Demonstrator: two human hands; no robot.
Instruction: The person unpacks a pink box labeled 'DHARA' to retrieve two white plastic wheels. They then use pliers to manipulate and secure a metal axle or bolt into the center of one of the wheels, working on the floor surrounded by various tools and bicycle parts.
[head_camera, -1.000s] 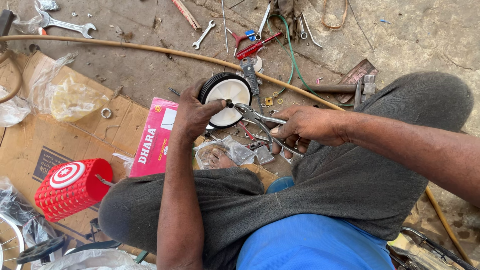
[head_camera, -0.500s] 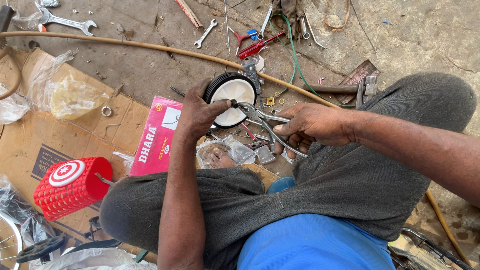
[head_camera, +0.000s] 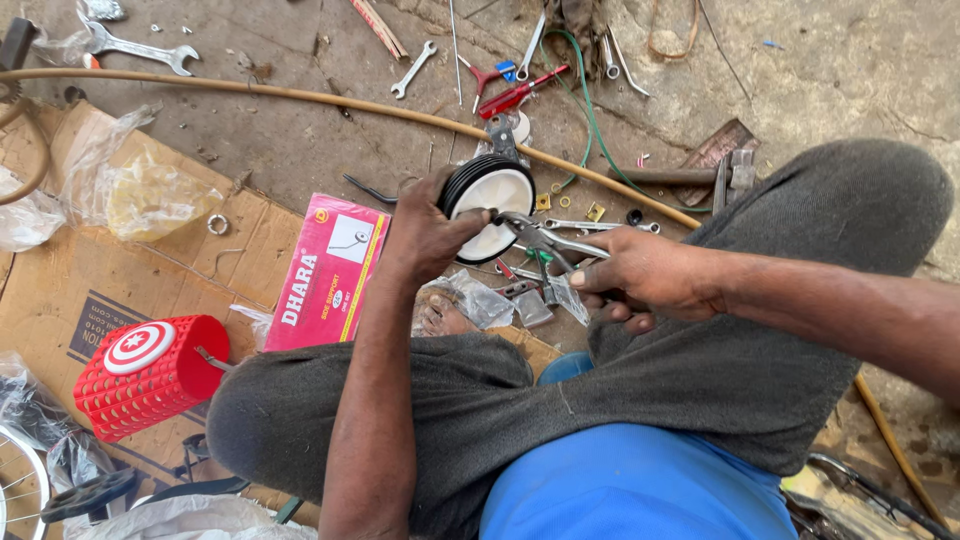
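The person sits cross-legged on the floor (head_camera: 300, 150) and appears to be working at the hub of a small wheel (head_camera: 490, 200), either tightening or loosening a fastener there. The left hand (head_camera: 425, 235) grips the wheel by its rim, fingers wrapped over the black tyre, holding it up on edge just above the floor in front of the knees. The right hand (head_camera: 640, 280) is clenched around the handles of pliers (head_camera: 545, 240), whose tip reaches the wheel's centre. The next move likely calls for a firm hold on the wheel while the pliers turn, without slipping off the small fastener. The wheel is small, with a white disc face and a ribbed black tyre. A pink box (head_camera: 325, 270) lies beside it on cardboard (head_camera: 60, 300).
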